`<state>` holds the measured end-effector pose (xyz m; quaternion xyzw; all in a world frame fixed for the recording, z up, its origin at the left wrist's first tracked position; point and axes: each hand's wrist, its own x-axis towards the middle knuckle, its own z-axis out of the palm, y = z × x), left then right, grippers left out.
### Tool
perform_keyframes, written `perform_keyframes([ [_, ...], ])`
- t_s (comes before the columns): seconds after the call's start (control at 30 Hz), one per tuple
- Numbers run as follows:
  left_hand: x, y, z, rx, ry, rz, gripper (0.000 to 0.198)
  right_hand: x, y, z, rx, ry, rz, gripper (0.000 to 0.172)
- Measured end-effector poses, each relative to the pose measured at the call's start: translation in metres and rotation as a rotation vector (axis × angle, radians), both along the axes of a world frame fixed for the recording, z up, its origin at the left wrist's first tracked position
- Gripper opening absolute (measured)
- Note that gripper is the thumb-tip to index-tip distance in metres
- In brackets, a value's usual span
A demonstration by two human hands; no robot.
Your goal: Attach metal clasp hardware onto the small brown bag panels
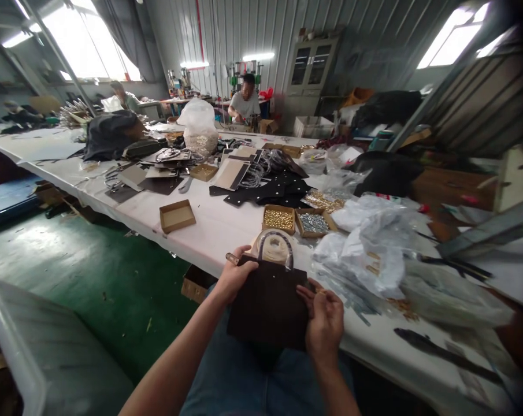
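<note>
Dark panel: held over the lap at the desk's near edge, loop handle at its top.
Left hand: fingers clamped on the panel's upper left corner.
Right hand: fingers together, touching the right edge (what they pinch cannot be told).
Panel work: seemingly handling at the edge; calls for steady left hold, fine right-hand control.
Gold pieces, silver pieces: boxed, beyond the handle.
Panel's far face: hidden; small object by left fingertips unclear.

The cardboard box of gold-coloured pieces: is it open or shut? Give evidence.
Open: no lid covers the box, and the gold-coloured pieces show from above.
</note>
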<state>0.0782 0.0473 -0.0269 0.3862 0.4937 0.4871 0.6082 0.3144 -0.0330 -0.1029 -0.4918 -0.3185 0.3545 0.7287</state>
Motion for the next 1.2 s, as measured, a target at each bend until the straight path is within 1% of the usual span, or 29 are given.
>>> perform_keyframes([
  [0.07,-0.001,0.0,-0.007,-0.141,-0.004,0.004,0.059,0.0,0.001,0.004,-0.034,0.019,0.022,0.039],
  [0.1,-0.002,0.0,-0.01,-0.185,0.003,-0.005,0.06,-0.001,0.0,0.008,-0.051,0.014,0.035,0.04],
  [0.13,-0.004,0.0,-0.012,-0.202,0.012,-0.018,0.06,-0.002,0.0,0.013,-0.062,-0.004,0.046,0.04],
  [0.2,-0.007,0.0,-0.013,-0.184,0.037,-0.049,0.062,-0.008,-0.001,0.027,-0.06,-0.073,0.074,0.039],
  [0.27,-0.01,-0.001,-0.007,-0.148,0.07,-0.079,0.061,-0.014,0.0,0.044,-0.036,-0.172,0.133,0.036],
  [0.33,-0.014,-0.001,0.003,-0.122,0.097,-0.089,0.057,-0.016,0.005,0.06,-0.032,-0.292,0.201,0.034],
  [0.43,-0.021,-0.003,0.02,-0.121,0.056,-0.073,0.049,-0.01,0.018,0.074,-0.074,-0.516,0.279,0.036],
  [0.53,-0.028,-0.007,0.031,-0.143,-0.065,-0.078,0.038,0.001,0.029,0.076,-0.092,-0.73,0.363,0.036],
  [0.57,-0.029,-0.01,0.033,-0.15,-0.115,-0.091,0.036,0.003,0.031,0.074,-0.092,-0.767,0.382,0.035],
  [0.63,-0.028,-0.016,0.034,-0.183,-0.215,-0.112,0.038,0.003,0.033,0.071,-0.105,-0.752,0.395,0.037],
  [0.7,-0.024,-0.021,0.031,-0.239,-0.292,-0.11,0.046,-0.002,0.033,0.07,-0.132,-0.658,0.379,0.041],
  [0.77,-0.018,-0.026,0.026,-0.277,-0.325,-0.087,0.05,-0.008,0.032,0.069,-0.154,-0.573,0.355,0.045],
  [0.87,-0.012,-0.03,0.015,-0.288,-0.342,-0.049,0.043,-0.012,0.031,0.069,-0.147,-0.566,0.327,0.051],
  [0.93,-0.011,-0.031,0.01,-0.3,-0.342,-0.031,0.038,-0.008,0.031,0.069,-0.143,-0.654,0.32,0.045],
  [1.03,-0.012,-0.031,0.007,-0.308,-0.326,-0.029,0.031,0.001,0.032,0.068,-0.124,-0.812,0.351,0.03],
  [1.2,-0.01,-0.03,0.01,-0.259,-0.28,-0.041,0.028,0.01,0.033,0.064,-0.032,-0.865,0.46,0.026],
])
